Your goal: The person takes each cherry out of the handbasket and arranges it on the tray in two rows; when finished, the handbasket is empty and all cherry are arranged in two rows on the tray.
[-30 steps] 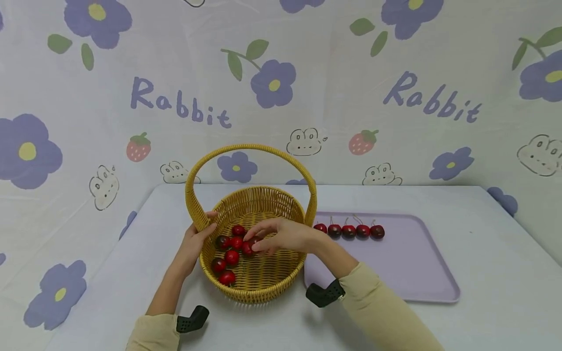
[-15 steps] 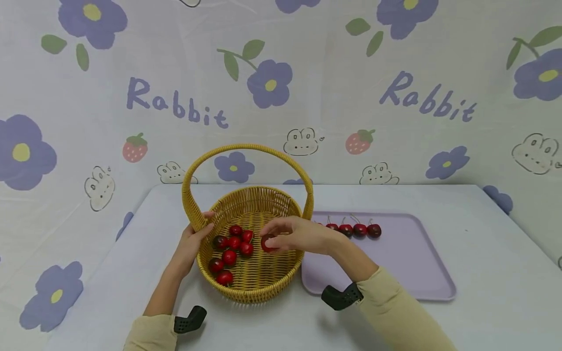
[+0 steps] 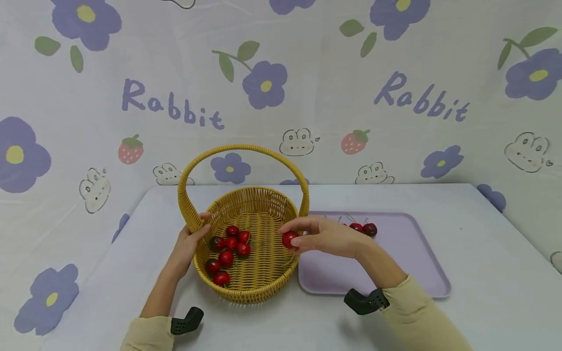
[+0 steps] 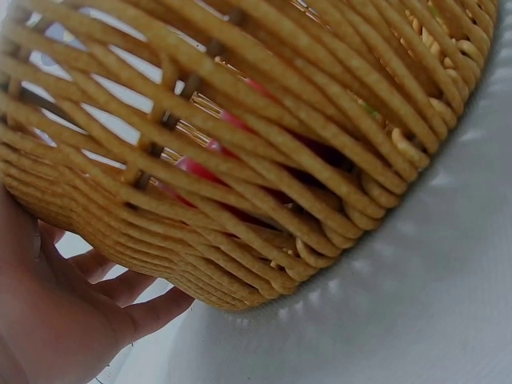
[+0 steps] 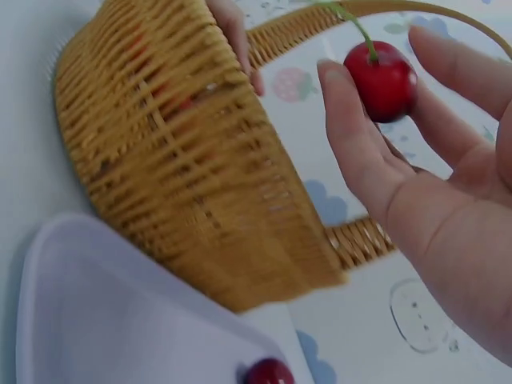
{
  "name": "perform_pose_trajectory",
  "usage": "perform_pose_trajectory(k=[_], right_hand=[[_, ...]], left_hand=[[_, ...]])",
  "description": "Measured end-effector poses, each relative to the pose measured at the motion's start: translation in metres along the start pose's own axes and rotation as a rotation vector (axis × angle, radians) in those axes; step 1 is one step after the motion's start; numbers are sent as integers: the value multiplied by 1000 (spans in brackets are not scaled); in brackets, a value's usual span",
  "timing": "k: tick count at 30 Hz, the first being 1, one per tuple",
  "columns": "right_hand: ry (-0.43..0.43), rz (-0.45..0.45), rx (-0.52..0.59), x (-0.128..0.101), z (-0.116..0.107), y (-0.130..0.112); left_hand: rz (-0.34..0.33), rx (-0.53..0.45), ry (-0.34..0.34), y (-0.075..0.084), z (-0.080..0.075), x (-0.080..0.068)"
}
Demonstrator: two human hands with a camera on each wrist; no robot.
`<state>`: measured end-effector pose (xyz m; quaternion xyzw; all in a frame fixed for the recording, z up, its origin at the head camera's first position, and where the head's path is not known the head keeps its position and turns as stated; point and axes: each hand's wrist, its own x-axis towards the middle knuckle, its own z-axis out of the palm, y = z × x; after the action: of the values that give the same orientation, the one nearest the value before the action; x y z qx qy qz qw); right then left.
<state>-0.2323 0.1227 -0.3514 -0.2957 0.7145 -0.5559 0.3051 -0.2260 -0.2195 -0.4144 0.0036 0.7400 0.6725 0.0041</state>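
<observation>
Between the thumb and fingers of my right hand (image 3: 333, 238) is a red cherry (image 3: 289, 239), pinched above the right rim of the yellow wicker basket (image 3: 252, 295). In the right wrist view the same cherry (image 5: 381, 82) shows its green stem. My left hand (image 3: 186, 247) grips the basket's left side at the foot of its handle. Several dark red cherries (image 3: 226, 258) lie in the left half of the basket. The left wrist view shows the woven wall (image 4: 240, 160) with red fruit glimpsed through the gaps and the left hand (image 4: 68, 320) against it.
A lilac tray (image 3: 395, 273) lies right of the basket. A row of cherries (image 3: 370, 229) with stems sits along its back edge, partly hidden by my right hand. Both stand on a white table (image 3: 483, 243) before a flower-printed cloth (image 3: 329, 87).
My right hand has lifted the cherry from among the others and carried it right to the basket's rim. My left hand keeps its grip on the basket.
</observation>
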Motion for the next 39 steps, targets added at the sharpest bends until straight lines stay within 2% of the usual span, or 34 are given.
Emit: perform_pose_trajectory(k=[5,12,18,25,31,39], right_hand=[[16,-6,-26,-19,-13,6],[148,-7,21,-41,-31,16],[236,30,-11,-56,-44,25],[316,62,92,-71,-60,39],[356,79,130,-78,-73,54],[387,49,244,-87,-89,72]], left_hand=[[6,8,2,-3,0,1],[-7,11,3,-2,0,0],[-11,14,8,-2,0,0],[-5,6,3,0,2,0],[-9,-8,1,1,2,-1],[-13,-3,2,0,1,0]])
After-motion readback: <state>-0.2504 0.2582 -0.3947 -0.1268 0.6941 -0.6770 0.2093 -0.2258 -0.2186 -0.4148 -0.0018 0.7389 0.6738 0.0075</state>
